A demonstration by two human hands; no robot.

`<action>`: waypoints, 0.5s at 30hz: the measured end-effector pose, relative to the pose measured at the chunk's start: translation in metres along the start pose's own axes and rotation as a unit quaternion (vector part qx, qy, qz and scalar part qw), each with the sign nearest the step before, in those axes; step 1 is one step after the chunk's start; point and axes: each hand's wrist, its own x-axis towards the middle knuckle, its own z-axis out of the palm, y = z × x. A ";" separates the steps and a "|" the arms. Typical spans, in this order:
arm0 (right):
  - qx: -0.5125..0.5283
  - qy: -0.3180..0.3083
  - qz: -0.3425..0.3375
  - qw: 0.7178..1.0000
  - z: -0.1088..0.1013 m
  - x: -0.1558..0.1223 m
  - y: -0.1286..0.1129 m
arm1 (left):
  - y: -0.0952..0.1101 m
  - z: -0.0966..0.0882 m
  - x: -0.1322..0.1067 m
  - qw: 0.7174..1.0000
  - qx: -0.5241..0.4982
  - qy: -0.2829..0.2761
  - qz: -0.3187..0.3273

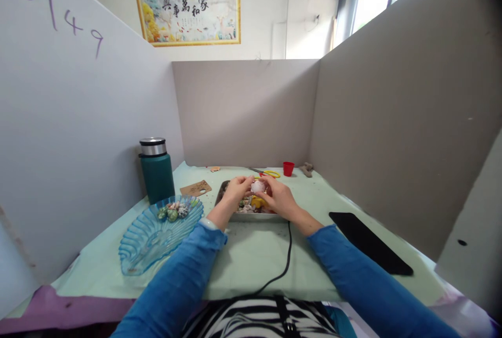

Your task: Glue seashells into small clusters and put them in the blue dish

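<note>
Between the fingers, a whitish rounded piece looks rough; beneath them, a grey rectangular metal tray shines dully. Left of them, a blue translucent fan-shaped dish is glossy and ribbed.

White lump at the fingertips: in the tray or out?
Out, it seems: the left hand and right hand hold the white lump above the tray.

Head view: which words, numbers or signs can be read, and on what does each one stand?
"149", handwritten on the left panel, after a loop, perhaps "0".
"家和萬事興", right to left, on the poster.
Too small to read: the poster's finer characters and the marks on the brown card.
</note>
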 end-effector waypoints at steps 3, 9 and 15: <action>0.022 0.007 0.031 0.999 0.001 0.001 0.002 | 0.001 0.000 -0.001 1.000 -0.004 -0.028 0.001; 0.101 0.033 0.081 0.991 0.002 0.004 0.006 | 0.007 0.001 -0.007 0.998 0.045 -0.051 -0.002; 0.131 0.002 0.082 0.988 0.000 0.005 0.003 | 0.007 0.000 -0.007 0.996 0.071 -0.045 0.001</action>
